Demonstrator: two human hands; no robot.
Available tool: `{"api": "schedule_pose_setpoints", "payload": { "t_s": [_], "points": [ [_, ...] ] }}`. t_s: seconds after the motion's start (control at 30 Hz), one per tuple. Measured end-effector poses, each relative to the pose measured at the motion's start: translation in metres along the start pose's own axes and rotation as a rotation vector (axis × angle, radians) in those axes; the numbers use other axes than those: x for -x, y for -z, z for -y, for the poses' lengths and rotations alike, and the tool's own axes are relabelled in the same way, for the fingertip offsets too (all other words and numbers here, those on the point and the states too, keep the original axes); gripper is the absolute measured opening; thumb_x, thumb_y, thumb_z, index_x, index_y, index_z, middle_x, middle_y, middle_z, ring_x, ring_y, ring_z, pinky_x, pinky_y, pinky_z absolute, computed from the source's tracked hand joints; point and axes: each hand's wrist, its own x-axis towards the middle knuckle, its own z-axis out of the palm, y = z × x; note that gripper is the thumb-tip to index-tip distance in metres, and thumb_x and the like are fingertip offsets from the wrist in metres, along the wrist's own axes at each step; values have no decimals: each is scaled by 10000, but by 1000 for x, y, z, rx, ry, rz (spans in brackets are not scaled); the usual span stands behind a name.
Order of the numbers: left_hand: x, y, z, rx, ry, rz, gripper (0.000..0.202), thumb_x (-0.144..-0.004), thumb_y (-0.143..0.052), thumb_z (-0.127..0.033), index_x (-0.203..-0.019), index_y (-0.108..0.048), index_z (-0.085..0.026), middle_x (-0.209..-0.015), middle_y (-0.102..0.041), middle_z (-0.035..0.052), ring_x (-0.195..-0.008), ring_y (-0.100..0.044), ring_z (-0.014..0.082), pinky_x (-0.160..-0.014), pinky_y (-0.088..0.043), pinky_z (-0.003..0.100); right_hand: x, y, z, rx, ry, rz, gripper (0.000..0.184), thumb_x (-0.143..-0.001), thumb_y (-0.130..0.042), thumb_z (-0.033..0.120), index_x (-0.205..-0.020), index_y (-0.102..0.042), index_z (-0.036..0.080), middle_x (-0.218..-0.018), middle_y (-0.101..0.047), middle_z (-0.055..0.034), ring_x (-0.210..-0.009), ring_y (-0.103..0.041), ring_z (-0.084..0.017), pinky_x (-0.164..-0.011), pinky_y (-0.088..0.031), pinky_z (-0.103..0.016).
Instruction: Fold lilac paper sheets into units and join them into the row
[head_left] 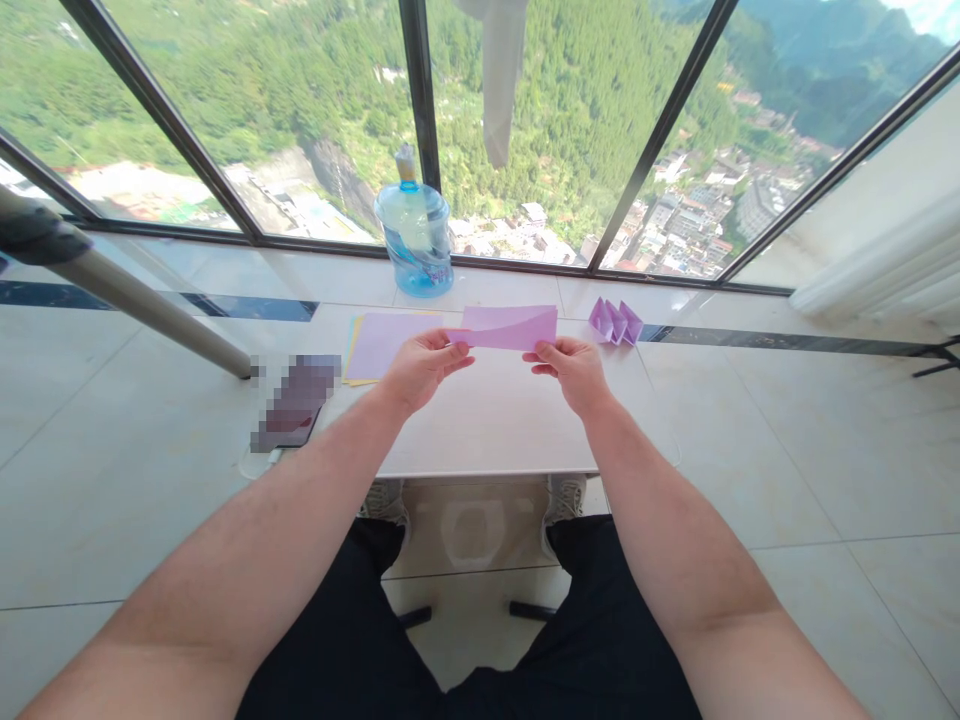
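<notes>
Though the phone [306,405] at far left is mostly blurred, it lies apart from the work; best left there. Next, paper stack [381,346]: lilac on top, yellow edge beneath, left hand [426,368] just at its near corner. That hand pinches one end of the purple sheet [514,328], thumb over fingers. Sheet held above the table [480,425], seemingly doubled, near layer bowed. Right hand [568,368] pinches its other end. My judgement: light grips, even tension, edges matched before any pressing. Pleated purple piece [616,323] beyond, near the right knuckles; avoid brushing it.
</notes>
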Motion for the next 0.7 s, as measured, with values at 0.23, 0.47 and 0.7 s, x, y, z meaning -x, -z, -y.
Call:
{"api": "schedule_pose_setpoints", "payload": {
  "t_s": [0.23, 0.47, 0.7],
  "points": [
    [-7, -3, 8, 12, -62, -232, 355, -553, -933, -359, -643, -676, -130, -731, -674, 45, -816, -672, 174, -903, -546, 372, 5, -7, 1, 26, -24, 100, 407, -625, -869, 484, -881, -745, 193, -811, -739, -42, -893, -733, -234, -685, -591, -296],
    [-3, -7, 8, -37, -47, -232, 360, -555, -916, -386, -717, -710, -139, -817, -711, 64, -854, -681, 185, -856, -553, 338, 4, -14, 1, 33, 15, -55, 396, -627, -825, 539, -750, -713, 180, -761, -687, -20, -768, -647, -169, -682, -598, -310],
    [-3, -13, 8, -22, -89, -294, 349, -552, -896, -376, -711, -690, -143, -772, -690, 38, -812, -670, 170, -844, -541, 337, 2, -14, -6, 91, 32, -80, 315, -659, -795, 475, -714, -711, 177, -678, -629, 5, -687, -593, -142, -667, -584, -304]
  ]
}}
